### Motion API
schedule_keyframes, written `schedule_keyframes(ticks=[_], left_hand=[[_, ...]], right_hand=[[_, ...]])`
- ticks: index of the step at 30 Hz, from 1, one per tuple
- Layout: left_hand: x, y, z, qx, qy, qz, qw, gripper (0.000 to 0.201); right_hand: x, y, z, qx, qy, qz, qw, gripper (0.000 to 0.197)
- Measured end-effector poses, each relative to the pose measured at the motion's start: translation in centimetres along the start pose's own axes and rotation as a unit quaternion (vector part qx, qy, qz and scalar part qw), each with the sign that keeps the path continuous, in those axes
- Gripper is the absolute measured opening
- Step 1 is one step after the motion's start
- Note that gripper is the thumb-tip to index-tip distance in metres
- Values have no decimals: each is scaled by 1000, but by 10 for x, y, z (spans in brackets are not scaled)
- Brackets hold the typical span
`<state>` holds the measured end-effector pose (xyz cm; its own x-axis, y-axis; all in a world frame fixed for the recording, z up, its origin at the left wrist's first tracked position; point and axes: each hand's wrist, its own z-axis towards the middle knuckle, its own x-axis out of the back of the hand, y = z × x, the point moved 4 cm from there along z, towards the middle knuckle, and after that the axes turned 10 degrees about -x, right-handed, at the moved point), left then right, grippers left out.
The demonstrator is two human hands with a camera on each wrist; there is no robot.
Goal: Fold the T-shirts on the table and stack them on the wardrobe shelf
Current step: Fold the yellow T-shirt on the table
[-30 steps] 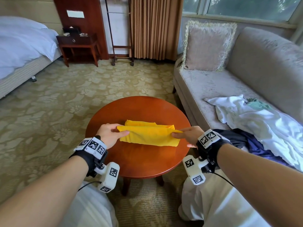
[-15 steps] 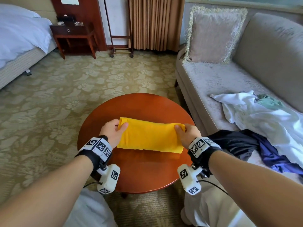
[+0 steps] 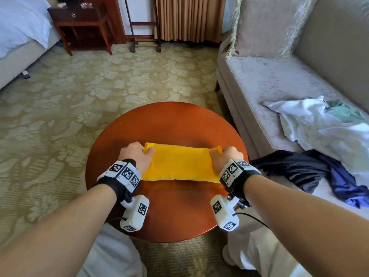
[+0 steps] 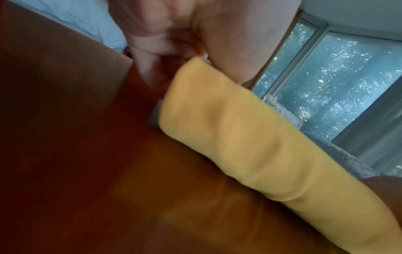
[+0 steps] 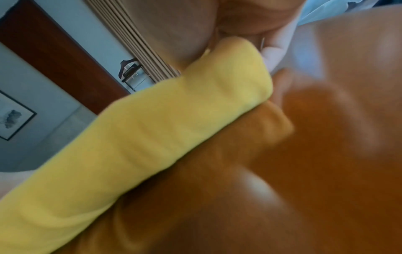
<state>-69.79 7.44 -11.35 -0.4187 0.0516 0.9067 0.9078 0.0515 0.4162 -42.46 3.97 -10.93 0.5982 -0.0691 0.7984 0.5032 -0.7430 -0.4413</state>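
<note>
With your left hand (image 3: 137, 154) and right hand (image 3: 227, 156) gripping the yellow T-shirt (image 3: 179, 164) ends, lift both fingers evenly off the bench (image 3: 169, 216).

Daylit head view sharp, edges bowed, wrist views blurred

Hotel-style bedroom, bed (image 3: 18, 27), nightstand (image 3: 79, 19), sofa (image 3: 279, 80), floral carpet (image 3: 79, 92)

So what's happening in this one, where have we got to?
A person is folding a yellow T-shirt on the round wooden table. The left hand and right hand each grip one end of the already folded bundle. More clothes lie unfolded in a heap on the sofa. No wardrobe shelf is in view.
</note>
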Motion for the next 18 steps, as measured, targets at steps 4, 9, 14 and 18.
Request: schedule_keyframes(ticks=[4, 9, 14, 18], left_hand=[[16, 20, -12, 23, 40, -13, 999, 56], [5, 63, -31, -136, 17, 85, 987, 57], [-34, 45, -35, -85, -140, 135, 977, 56], [-37, 41, -38, -53, -131, 118, 983, 58]], right_hand=[[9, -13, -16, 47, 92, -10, 995, 63], [-22, -31, -56, 319, 37, -115, 940, 63], [-56, -10, -52, 313, -124, -241, 910, 67], [-57, -7, -44, 276, -104, -245, 923, 62]])
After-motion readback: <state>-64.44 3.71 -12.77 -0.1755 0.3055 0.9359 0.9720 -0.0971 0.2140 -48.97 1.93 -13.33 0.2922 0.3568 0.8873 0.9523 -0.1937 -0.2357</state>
